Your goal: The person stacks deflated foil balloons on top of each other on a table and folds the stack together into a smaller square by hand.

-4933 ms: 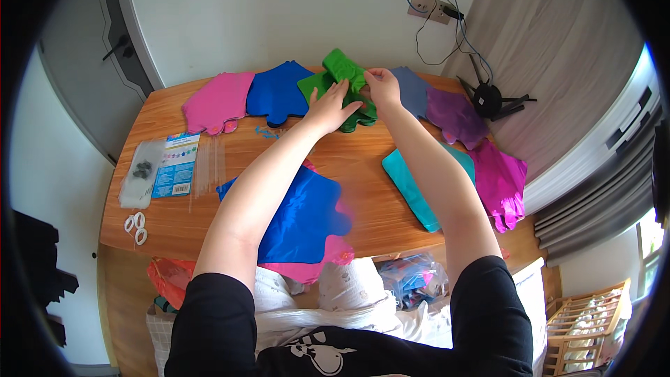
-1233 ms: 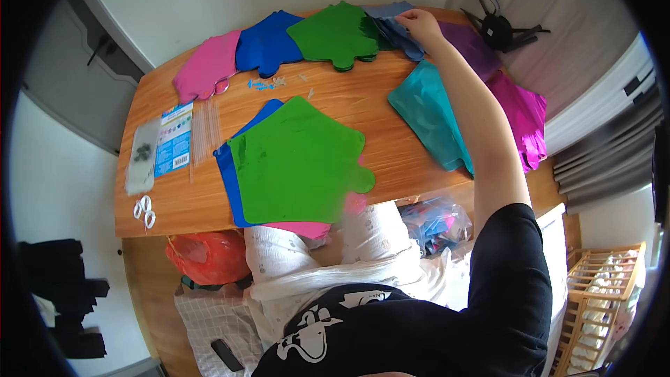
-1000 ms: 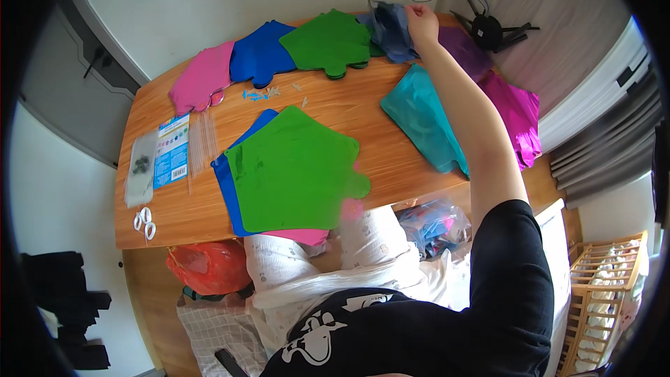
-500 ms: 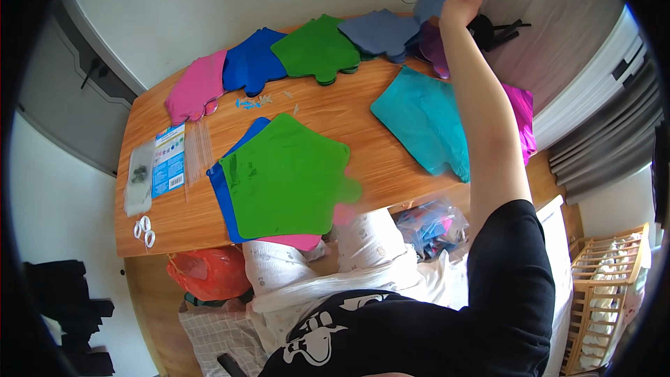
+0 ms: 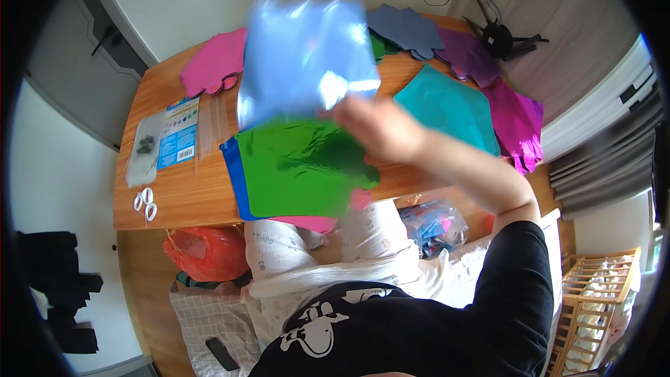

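Head view, looking down on your wooden table (image 5: 174, 195), read left to right. At nine o'clock, near the left edge, lie a clear plastic bag (image 5: 143, 150), a blue printed card (image 5: 179, 134) and two small white rings (image 5: 145, 204), set aside out of the working area. Beyond them, at eleven o'clock, a pink foil shape (image 5: 213, 70) rests flat along the far edge.

At the centre, a green foil sheet (image 5: 303, 167) tops a stack with blue and pink sheets beneath it (their edges peek out at the left and the near side). This stack overhangs the near table edge toward your lap.

Your right hand (image 5: 380, 129) is raised above the table, fingers pinched shut on a corner of a pale blue foil sheet (image 5: 307, 56), which is blurred and held in the air over the green stack. Your left hand is not visible.

At two o'clock lie teal (image 5: 447, 108), purple (image 5: 467, 56) and magenta (image 5: 520, 122) sheets, crowding the right edge. Bare wood remains between the card and the stack.
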The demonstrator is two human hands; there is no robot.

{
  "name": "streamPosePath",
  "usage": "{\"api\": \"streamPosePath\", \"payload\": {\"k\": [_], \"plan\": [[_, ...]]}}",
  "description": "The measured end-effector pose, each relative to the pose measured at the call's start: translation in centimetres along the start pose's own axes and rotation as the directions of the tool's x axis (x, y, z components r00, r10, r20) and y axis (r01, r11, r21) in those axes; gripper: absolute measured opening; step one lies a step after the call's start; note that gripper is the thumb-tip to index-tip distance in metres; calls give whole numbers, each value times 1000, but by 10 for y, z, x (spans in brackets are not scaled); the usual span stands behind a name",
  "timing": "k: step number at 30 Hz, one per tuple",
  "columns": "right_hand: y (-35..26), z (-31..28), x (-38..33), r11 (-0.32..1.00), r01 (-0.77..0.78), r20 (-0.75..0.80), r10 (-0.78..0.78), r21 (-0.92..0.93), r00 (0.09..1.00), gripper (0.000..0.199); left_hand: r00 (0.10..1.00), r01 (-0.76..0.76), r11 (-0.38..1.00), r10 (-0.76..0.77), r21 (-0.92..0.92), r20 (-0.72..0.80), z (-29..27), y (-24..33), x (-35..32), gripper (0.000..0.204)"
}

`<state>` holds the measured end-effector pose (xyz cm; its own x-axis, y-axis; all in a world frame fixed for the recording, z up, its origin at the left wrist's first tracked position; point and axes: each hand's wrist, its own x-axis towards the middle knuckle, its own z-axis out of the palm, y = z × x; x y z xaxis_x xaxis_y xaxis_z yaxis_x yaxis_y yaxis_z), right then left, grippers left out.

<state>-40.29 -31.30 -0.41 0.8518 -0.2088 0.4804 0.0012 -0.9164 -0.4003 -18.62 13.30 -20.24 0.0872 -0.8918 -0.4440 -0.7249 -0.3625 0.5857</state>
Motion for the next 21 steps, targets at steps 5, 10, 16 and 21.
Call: {"api": "streamPosePath", "payload": {"k": [5,10,16,21], "plan": [[-39,43,-55,984,161,260,-138,-71,956,33,999,45,999,-46,20,29,3,-4,-10,21],[-73,27,-55,984,178,135,-175,-13,975,34,994,96,994,-98,46,54,5,-5,-22,21],[-149,-14,-21,837,517,-105,-506,178,856,23,982,94,991,-108,94,153,12,2,-15,21],[-217,-57,4,693,601,-285,-529,398,799,11,956,84,987,-118,137,268,25,14,-23,21]]}}
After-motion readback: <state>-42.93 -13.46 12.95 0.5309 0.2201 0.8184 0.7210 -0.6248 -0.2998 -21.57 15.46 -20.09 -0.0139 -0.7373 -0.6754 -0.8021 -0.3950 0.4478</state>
